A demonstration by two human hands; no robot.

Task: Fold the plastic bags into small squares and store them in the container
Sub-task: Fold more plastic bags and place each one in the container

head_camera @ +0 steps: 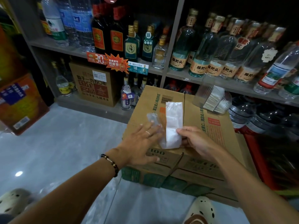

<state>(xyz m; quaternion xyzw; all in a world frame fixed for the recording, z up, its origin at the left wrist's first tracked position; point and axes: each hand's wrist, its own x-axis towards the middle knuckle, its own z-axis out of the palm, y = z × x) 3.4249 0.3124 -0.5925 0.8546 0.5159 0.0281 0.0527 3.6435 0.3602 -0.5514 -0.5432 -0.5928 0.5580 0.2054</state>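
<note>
Head view: plastic bag, folded to a long strip, lies on cardboard box. Right hand grip pinches its near end, partly folded over. Left hand flat, fingers straight, pressing beside the strip. Clear container of folded bags at the box's far right corner

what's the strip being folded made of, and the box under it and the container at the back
Strip: thin, translucent white plastic film; box print shows faintly through. Box: matte brown corrugated cardboard, printed, with flap seams. Container: clear, glossy, probably rigid plastic; the white folded squares show through its wall.
</note>
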